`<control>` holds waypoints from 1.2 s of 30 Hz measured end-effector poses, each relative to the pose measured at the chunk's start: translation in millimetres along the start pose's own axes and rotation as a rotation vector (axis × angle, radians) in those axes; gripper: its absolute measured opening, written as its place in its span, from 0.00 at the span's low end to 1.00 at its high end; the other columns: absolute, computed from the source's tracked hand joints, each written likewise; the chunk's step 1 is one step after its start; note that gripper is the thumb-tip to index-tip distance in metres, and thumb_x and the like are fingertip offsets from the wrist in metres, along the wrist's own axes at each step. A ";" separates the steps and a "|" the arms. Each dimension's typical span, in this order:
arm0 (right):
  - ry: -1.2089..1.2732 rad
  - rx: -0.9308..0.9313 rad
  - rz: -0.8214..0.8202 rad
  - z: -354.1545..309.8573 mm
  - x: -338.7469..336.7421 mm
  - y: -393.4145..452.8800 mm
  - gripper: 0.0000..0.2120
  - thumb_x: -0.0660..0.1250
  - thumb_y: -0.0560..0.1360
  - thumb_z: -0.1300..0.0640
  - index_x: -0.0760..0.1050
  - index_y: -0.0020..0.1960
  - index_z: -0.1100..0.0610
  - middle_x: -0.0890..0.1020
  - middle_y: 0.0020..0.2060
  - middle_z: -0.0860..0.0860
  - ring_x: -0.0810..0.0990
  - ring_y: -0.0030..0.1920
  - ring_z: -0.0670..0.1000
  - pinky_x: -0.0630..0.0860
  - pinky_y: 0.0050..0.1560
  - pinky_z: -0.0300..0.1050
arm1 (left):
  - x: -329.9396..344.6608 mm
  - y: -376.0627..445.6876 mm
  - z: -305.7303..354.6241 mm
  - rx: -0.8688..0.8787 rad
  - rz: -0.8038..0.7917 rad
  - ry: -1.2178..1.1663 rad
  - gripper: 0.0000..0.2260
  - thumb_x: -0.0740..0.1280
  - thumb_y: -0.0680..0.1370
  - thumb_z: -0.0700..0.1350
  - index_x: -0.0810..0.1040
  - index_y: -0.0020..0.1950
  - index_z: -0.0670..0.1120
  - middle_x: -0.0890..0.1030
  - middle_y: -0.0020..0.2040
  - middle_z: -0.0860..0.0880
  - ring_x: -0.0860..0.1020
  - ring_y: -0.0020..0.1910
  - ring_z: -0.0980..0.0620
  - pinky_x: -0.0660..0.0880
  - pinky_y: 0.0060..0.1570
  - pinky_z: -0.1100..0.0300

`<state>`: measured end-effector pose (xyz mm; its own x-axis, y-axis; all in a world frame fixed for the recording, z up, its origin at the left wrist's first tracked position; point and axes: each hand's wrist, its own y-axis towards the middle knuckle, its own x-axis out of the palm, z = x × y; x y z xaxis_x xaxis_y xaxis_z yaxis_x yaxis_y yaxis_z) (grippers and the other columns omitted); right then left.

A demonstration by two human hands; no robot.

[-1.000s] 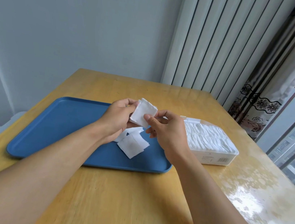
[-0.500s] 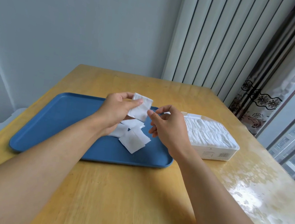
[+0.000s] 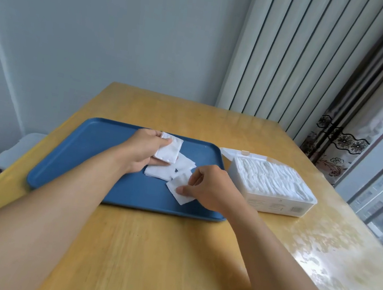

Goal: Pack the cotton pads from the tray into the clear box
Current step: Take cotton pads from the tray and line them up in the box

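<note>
Both of your hands had come down from mid-air to the blue tray (image 3: 81,154) since a second earlier, the right one parting from the pad it had shared with the left. On the left side, your left hand (image 3: 143,154) hovered low over the tray's far half, its thumb and curled fingers pinching a small stack of white cotton pads (image 3: 168,150) by one edge. Just below and to the right of that stack, a few loose pads (image 3: 160,172) lay overlapping on the tray floor. Your right hand (image 3: 209,186) rested at the tray's right end, its thumb and bent fingers pinching the nearest loose pad (image 3: 178,188), which lay flat on the tray. Beside the tray's right rim, close to it on the wooden table (image 3: 170,252), the clear box (image 3: 273,203) stood open, its lid folded back, already filled almost to the brim with rows of packed pads (image 3: 269,178). Farther right, striped and patterned curtains (image 3: 337,116) hung beside a window.
</note>
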<state>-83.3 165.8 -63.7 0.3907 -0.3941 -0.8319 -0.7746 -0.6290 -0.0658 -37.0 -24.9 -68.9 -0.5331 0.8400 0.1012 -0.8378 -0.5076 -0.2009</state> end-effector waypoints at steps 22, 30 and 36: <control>0.299 0.004 -0.122 -4.9 -5.5 0.0 0.15 0.81 0.69 0.55 0.75 0.43 0.54 0.80 0.36 0.50 0.74 0.31 0.46 0.68 0.34 0.41 | -2.5 0.7 -6.7 -0.068 0.007 0.013 0.11 0.64 0.83 0.36 0.75 0.65 0.33 0.83 0.58 0.34 0.83 0.55 0.39 0.82 0.49 0.46; -0.059 0.120 -0.039 -7.0 -1.2 8.4 0.22 0.76 0.72 0.45 0.74 0.59 0.54 0.79 0.48 0.50 0.78 0.45 0.51 0.69 0.35 0.41 | -3.8 -2.5 -5.4 -0.068 -0.011 0.024 0.11 0.62 0.84 0.36 0.75 0.64 0.34 0.83 0.56 0.33 0.84 0.47 0.40 0.83 0.47 0.48; -0.012 0.082 -0.008 -4.6 -0.7 8.2 0.16 0.78 0.70 0.48 0.73 0.42 0.55 0.76 0.35 0.47 0.72 0.33 0.47 0.65 0.30 0.40 | -3.5 -2.9 -6.2 -0.026 -0.016 0.071 0.09 0.65 0.83 0.38 0.77 0.62 0.36 0.84 0.56 0.35 0.85 0.53 0.40 0.83 0.52 0.45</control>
<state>-87.6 157.9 -61.1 0.3920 -0.3809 -0.8374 -0.8097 -0.5750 -0.1174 -32.0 -25.2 -74.8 -0.5092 0.8599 0.0355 -0.8425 -0.4895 -0.2250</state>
